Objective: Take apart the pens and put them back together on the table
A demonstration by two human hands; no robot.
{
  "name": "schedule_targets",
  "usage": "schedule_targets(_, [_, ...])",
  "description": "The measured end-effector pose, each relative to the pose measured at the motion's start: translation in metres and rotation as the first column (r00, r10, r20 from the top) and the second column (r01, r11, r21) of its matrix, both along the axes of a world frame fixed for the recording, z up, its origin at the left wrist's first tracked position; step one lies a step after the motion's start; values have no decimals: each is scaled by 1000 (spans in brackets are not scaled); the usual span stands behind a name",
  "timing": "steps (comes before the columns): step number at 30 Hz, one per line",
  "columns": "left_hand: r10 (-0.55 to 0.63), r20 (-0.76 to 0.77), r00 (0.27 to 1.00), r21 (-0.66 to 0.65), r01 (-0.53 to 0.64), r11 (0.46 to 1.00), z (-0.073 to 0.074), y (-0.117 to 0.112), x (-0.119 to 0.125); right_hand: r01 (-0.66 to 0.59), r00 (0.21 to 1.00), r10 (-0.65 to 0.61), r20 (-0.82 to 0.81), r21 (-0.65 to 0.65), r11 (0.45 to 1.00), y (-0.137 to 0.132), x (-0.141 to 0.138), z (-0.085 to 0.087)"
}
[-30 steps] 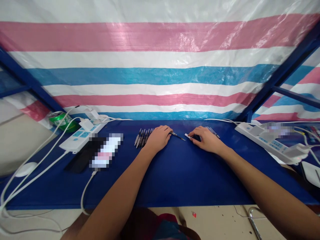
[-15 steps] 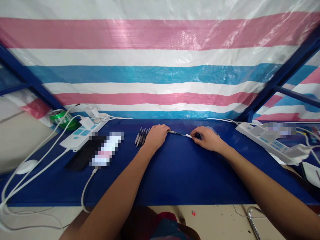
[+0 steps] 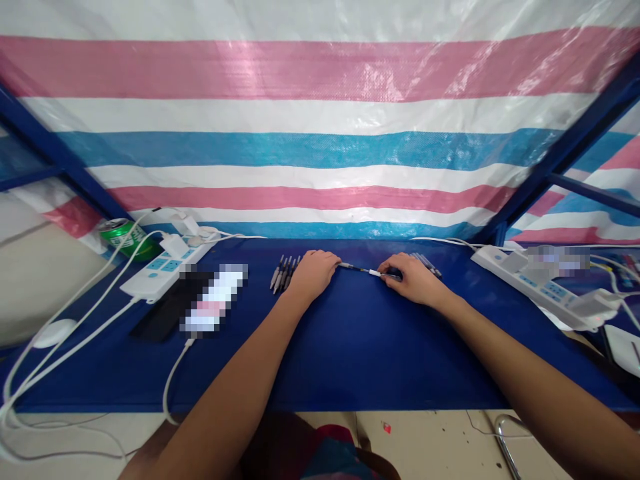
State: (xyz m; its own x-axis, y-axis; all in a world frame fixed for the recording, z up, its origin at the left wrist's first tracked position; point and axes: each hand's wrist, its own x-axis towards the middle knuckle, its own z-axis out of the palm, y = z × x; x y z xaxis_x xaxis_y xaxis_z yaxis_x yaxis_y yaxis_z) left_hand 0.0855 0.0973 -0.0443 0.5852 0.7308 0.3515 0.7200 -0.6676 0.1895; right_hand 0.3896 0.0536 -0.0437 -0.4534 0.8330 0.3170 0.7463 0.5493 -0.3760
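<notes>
A slim pen with a thin dark stretch like a bare refill point(image 3: 359, 268) spans the gap between my hands, close to the blue tabletop. My left hand point(image 3: 316, 272) is closed around its grey end, palm down. My right hand point(image 3: 413, 279) pinches its white end point(image 3: 375, 273) between thumb and fingers; a dark piece also shows inside that grip, partly hidden. Several grey-and-black pens point(image 3: 283, 273) lie side by side just left of my left hand. Behind my right hand lie several clear, bluish pen barrels point(image 3: 424, 261), partly covered.
On the left are a white power strip point(image 3: 160, 270), a green can point(image 3: 131, 239), a dark flat slab point(image 3: 159, 313) and a lit phone point(image 3: 213, 300) on a white cable. Another power strip point(image 3: 543, 287) with plugs stands right. Striped sheeting point(image 3: 310, 150) hangs behind the blue table point(image 3: 360, 360).
My right hand has shifted very slightly left, and the white end with it. More of the clear barrels behind it now shows. My left hand stays almost still.
</notes>
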Motion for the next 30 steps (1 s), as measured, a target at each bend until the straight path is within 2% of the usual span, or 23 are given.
schedule_targets(4, [-26, 3, 1000, -20, 26, 999, 2, -3, 1, 6, 1000, -6, -1, 8, 1000, -1, -3, 0])
schedule_targets(11, [-157, 29, 987, -68, 159, 985, 0, -9, 10, -61, 998, 61, -24, 5, 998, -3, -12, 0])
schedule_targets(16, [-174, 68, 982, -93, 180, 979, -3, -11, 9, -70, 997, 70, -33, 6, 998, -7, -15, 4])
schedule_targets(21, [-187, 180, 966, -111, 209, 972, 0, -11, 6, -42, 981, 42, -190, 7, 999, -11, -15, 8])
schedule_targets(23, [-181, 255, 950, -112, 215, 970, 1, -11, 7, -27, 951, 14, -308, -38, 999, -12, -16, 8])
schedule_targets(26, [-143, 352, 925, -129, 199, 971, 3, -12, 8, -17, 864, -72, -499, -172, 985, -12, -15, 8])
schedule_targets(30, [-115, 452, 885, -164, 209, 964, 5, -14, 11, -5, 772, -202, -603, -324, 946, -10, -15, 9])
